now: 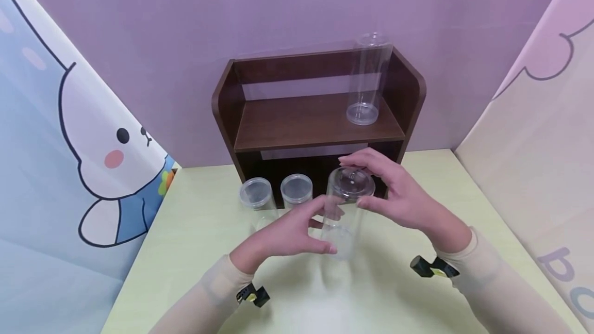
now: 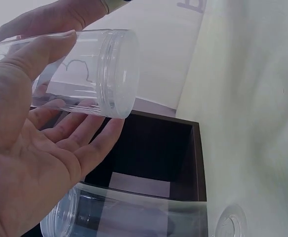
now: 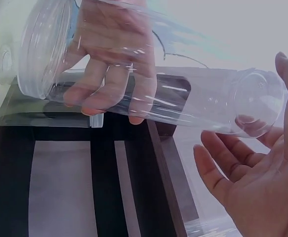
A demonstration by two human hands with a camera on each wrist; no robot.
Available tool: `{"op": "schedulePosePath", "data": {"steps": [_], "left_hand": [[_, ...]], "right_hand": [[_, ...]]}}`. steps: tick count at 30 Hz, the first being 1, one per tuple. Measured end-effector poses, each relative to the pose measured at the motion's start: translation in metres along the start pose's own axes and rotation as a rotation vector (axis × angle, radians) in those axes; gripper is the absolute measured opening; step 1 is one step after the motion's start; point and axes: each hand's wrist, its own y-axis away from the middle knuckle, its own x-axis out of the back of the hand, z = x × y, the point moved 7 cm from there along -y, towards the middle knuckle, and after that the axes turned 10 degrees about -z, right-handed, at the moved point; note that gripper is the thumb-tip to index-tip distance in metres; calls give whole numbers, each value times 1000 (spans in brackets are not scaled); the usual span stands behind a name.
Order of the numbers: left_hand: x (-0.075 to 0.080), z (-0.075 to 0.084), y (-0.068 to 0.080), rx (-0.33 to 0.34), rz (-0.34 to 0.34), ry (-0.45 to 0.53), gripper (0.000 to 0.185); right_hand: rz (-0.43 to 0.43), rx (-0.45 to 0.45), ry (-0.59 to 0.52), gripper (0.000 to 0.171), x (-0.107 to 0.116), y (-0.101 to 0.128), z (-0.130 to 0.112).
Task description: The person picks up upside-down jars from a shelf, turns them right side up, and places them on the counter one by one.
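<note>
A tall clear plastic jar [image 1: 345, 236] is held between both hands, its lidded end down and its round base up. My left hand [image 1: 287, 228] grips the lower part, thumb on the near side and fingers behind; the left wrist view shows its frosted lid [image 2: 126, 74] beyond the fingertips. Around the upper end, my right hand [image 1: 394, 192] holds the base between thumb and fingers. In the right wrist view the left fingers [image 3: 144, 94] show through the clear wall.
A dark brown two-tier shelf [image 1: 297, 122] stands at the back of the pale table [image 1: 185, 272]. On its upper board, at the right, stands another clear jar [image 1: 368, 76]. Two lidded jars [image 1: 256, 193] [image 1: 297, 188] stand before the shelf, left of the held one. Printed cloths flank both sides.
</note>
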Motion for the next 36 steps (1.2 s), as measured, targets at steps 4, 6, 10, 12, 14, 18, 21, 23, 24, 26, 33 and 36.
{"op": "schedulePosePath", "data": {"steps": [4, 6, 10, 12, 14, 18, 21, 23, 24, 26, 33, 36], "left_hand": [[0, -2, -1, -3, -1, -7, 83], [1, -3, -1, -1, -1, -17, 83], [1, -7, -1, 5, -6, -29, 84], [1, -9, -1, 7, -10, -37, 84], [1, -10, 0, 9, -12, -40, 84], [1, -12, 1, 11, -11, -49, 84], [1, -14, 3, 9, -9, -52, 85], [2, -15, 5, 2, 0, -51, 85], [2, -15, 7, -1, 5, -49, 85], [3, -15, 10, -8, 18, -44, 86], [9, -8, 20, -8, 77, -24, 84], [15, -4, 25, -9, 126, -35, 82]], "right_hand": [[-17, -16, -30, 68, -1, 1, 3], [-28, -29, -39, 66, -2, 2, 4], [-54, -54, -8, 72, -3, 4, 7], [-61, -59, 13, 73, -3, 6, 9], [-63, -59, 28, 73, -3, 7, 10], [-64, -63, 29, 72, -3, 10, 12], [-64, -68, 32, 72, -2, 11, 13], [-61, -63, 18, 72, -2, 12, 13], [-60, -58, 6, 72, -1, 12, 13], [-55, -35, -19, 71, 0, 14, 13], [-19, 114, -145, 61, 8, 21, 21], [-6, 124, -184, 64, 10, 24, 25]]}}
